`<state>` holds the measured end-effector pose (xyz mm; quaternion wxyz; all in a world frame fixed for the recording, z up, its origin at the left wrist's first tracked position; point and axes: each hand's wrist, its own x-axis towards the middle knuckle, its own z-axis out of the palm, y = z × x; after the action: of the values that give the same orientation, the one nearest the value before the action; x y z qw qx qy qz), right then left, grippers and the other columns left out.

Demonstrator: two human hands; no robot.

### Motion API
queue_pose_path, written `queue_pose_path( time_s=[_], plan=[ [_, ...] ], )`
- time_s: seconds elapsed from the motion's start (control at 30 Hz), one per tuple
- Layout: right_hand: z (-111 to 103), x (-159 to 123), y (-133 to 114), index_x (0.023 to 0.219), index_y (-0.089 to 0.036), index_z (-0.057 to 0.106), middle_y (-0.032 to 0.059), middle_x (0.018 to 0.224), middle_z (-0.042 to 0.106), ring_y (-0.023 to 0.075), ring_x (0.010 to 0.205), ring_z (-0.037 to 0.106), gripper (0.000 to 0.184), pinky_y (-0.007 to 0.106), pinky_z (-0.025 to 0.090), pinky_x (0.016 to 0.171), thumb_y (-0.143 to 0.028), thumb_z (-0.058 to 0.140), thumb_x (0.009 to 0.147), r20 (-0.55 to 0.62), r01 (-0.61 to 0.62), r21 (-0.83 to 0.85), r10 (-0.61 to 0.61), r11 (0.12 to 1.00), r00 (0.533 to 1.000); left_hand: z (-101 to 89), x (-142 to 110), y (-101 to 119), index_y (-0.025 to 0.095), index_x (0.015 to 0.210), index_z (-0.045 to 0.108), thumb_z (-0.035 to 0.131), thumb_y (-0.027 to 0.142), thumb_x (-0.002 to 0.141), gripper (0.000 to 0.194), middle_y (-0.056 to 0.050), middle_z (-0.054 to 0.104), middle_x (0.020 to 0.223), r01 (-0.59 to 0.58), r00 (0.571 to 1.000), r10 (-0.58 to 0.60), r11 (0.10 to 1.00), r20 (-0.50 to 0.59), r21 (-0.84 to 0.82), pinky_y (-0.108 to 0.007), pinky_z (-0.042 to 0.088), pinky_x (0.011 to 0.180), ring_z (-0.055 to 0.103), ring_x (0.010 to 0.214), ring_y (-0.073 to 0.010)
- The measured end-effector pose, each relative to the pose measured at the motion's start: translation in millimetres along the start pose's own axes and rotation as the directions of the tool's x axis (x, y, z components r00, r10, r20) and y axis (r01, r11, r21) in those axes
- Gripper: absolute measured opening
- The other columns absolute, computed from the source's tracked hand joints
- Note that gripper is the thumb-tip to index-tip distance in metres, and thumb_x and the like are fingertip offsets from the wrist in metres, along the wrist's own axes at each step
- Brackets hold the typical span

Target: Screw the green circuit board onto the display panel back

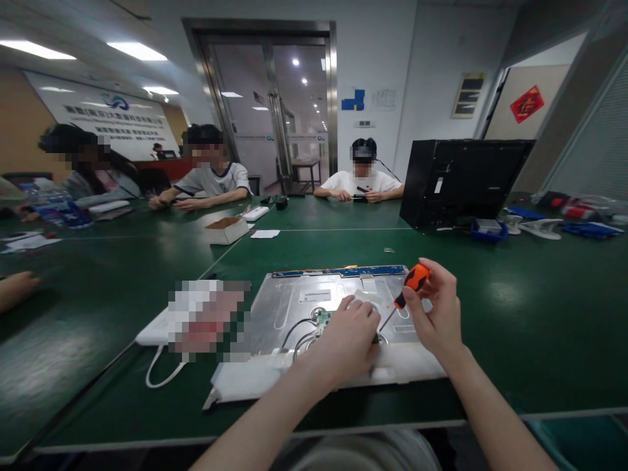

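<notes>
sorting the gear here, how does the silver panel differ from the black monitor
Pose: the silver panel lies flat, while the black monitor stands up.
Surface: the panel bears an exposed green circuit board; the monitor shows its dark back casing.
Hands: the left hand is over the panel; neither hand touches the monitor.
Both are on the green table.

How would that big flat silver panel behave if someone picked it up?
The silver panel would probably feel stiff, since its surface looks like sheet metal. It may tilt if lifted by one edge, being broad and flat. Treat it as possibly fragile: the green circuit board and thin black cables are exposed.
</notes>
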<state>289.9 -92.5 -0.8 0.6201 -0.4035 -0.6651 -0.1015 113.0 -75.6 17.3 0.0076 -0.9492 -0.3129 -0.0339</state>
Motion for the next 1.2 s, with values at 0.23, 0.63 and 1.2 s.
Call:
queue_pose_path(
  time_s=[0.23, 0.63, 1.2],
  plan=[
    [1, 1, -3, 0.138, -0.026, 0.044, -0.0044, 0.076, 0.057, 0.0122, 0.056, 0.059, 0.035, 0.021, 0.052, 0.047, -0.036, 0.052, 0.105, 0.013, 0.006, -0.022, -0.006, 1.0, 1.0, 7.1, -10, -24, 0.018, 0.101, 0.062, 0.067, 0.019, 0.088, 0.014, -0.009, 0.068, 0.11, -0.139, 0.989, 0.136, 0.988, -0.054, -0.063, -0.047, 0.041, 0.108, 0.062, 0.105, -0.0269],
    [2, 0, -4, 0.137, -0.025, 0.045, -0.0018, 0.082, 0.063, 0.0129, 0.056, 0.061, 0.035, 0.023, 0.052, 0.047, -0.033, 0.054, 0.103, 0.052, 0.016, -0.011, -0.015, 1.0, 0.999, 30.2, -5, -20, 0.018, 0.092, 0.063, 0.059, 0.015, 0.091, 0.004, -0.006, 0.067, 0.098, -0.174, 0.971, 0.151, 0.978, -0.186, -0.116, -0.043, 0.038, 0.11, 0.062, 0.097, -0.0226],
    [6, 0, -8, 0.142, -0.025, 0.041, -0.0045, 0.073, 0.061, 0.0122, 0.049, 0.058, 0.039, 0.022, 0.048, 0.043, -0.025, 0.051, 0.104, 0.116, 0.094, 0.007, -0.094, 0.996, 0.989, 40.5, -4, -18, 0.019, 0.087, 0.064, 0.053, 0.013, 0.095, 0.015, -0.005, 0.068, 0.09, -0.146, 0.959, 0.131, 0.988, -0.253, -0.04, -0.042, 0.039, 0.108, 0.063, 0.09, -0.0213]
  ],
)
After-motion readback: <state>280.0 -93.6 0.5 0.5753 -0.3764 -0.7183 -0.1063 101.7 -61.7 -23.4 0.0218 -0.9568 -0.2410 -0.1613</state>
